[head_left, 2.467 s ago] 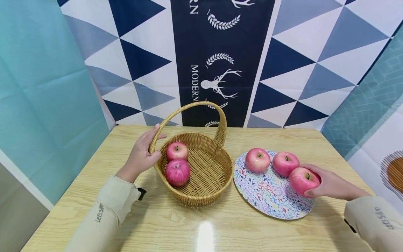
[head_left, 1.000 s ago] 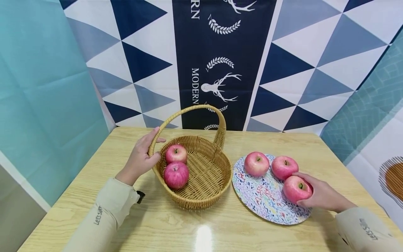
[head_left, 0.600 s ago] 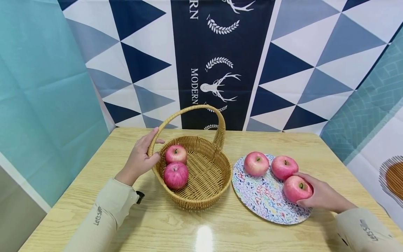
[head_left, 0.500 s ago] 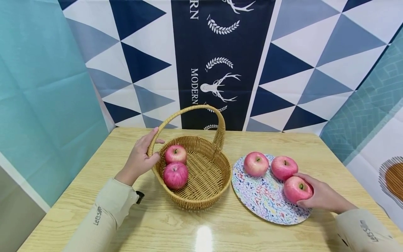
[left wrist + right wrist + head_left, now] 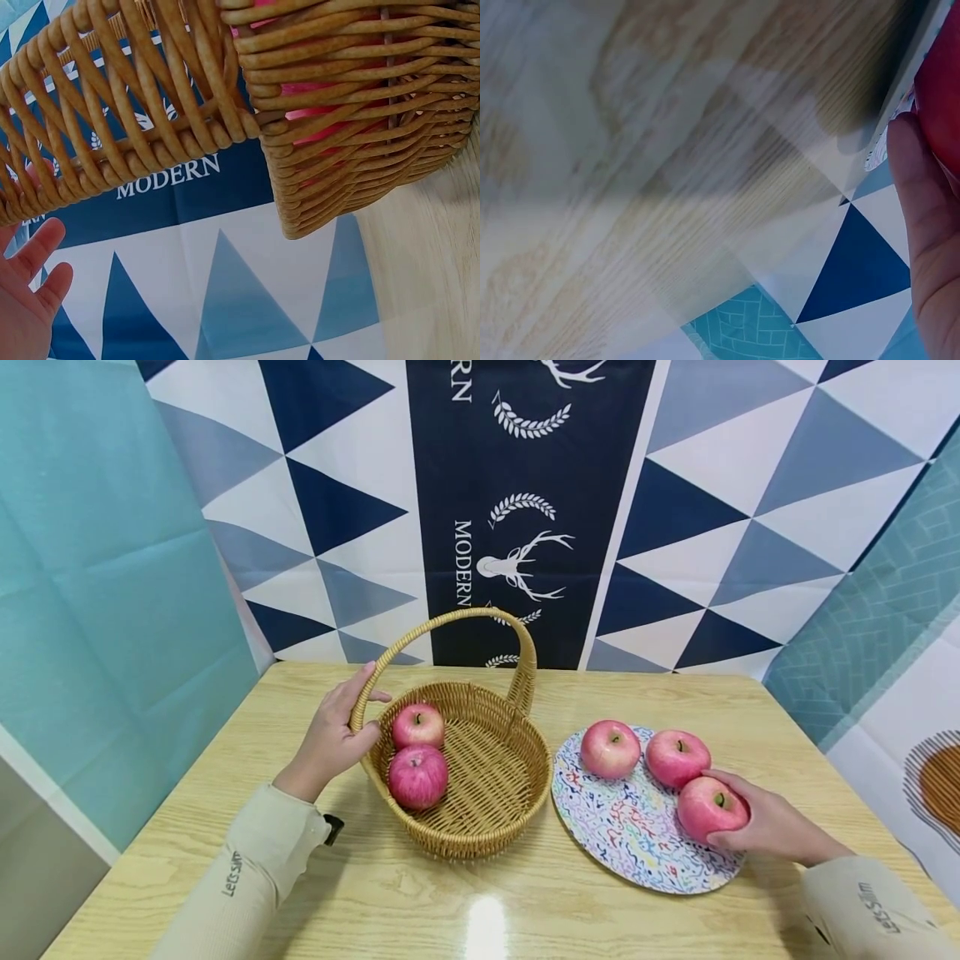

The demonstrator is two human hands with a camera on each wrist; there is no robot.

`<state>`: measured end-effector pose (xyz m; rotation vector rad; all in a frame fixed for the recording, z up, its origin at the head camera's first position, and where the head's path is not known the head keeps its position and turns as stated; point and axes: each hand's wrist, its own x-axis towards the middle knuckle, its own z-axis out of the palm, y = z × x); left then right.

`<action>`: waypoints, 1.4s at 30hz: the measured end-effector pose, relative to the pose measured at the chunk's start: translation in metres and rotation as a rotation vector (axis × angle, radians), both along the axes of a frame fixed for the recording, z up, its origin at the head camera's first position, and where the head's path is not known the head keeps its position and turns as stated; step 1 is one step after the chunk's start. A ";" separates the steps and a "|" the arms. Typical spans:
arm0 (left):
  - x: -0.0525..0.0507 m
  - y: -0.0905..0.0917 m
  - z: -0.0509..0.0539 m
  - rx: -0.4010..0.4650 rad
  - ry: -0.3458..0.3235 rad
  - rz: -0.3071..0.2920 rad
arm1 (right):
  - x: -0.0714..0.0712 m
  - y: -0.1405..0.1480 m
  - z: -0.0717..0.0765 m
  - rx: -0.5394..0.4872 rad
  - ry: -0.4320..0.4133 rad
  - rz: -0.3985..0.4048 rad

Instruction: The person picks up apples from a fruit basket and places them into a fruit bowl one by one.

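A wicker basket [image 5: 457, 839] with a tall arched handle [image 5: 442, 620] stands left of centre in the head view. Two red apples, one paler [image 5: 418, 727] and one darker [image 5: 417, 777], lie against its left inner wall. My left hand [image 5: 330, 735] holds the foot of the handle on the left, the thumb on the near side. On the right is a round patterned board [image 5: 630, 835] bearing three pink apples. My right hand [image 5: 772, 818] grips the nearest apple [image 5: 711, 810] from the right, on or just over the board. Behind it sit another apple [image 5: 678, 758] and a third [image 5: 611, 749].
Everything stands on a pale wooden table [image 5: 390, 902]. A patterned cloth backdrop [image 5: 517, 485] rises at the table's far edge. A teal cloth [image 5: 112, 568] hangs on the left side. A dark band [image 5: 335, 828] shows at the left wrist.
Since the oldest frame, my right hand has shifted the gripped apple a little left and nearer me. Over the last half second hardly anything moves. My left hand stays at the handle.
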<state>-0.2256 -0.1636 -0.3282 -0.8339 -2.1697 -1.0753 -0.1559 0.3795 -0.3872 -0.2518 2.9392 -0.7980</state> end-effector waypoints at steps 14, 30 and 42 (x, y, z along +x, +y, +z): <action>-0.002 0.001 -0.001 0.003 0.030 0.003 | 0.002 0.009 0.007 0.006 -0.004 -0.041; -0.001 0.000 -0.001 -0.004 0.012 0.005 | -0.005 0.001 0.019 -0.037 0.149 -0.034; -0.002 0.000 -0.002 0.009 0.014 -0.008 | -0.010 -0.017 0.027 -0.094 0.119 -0.026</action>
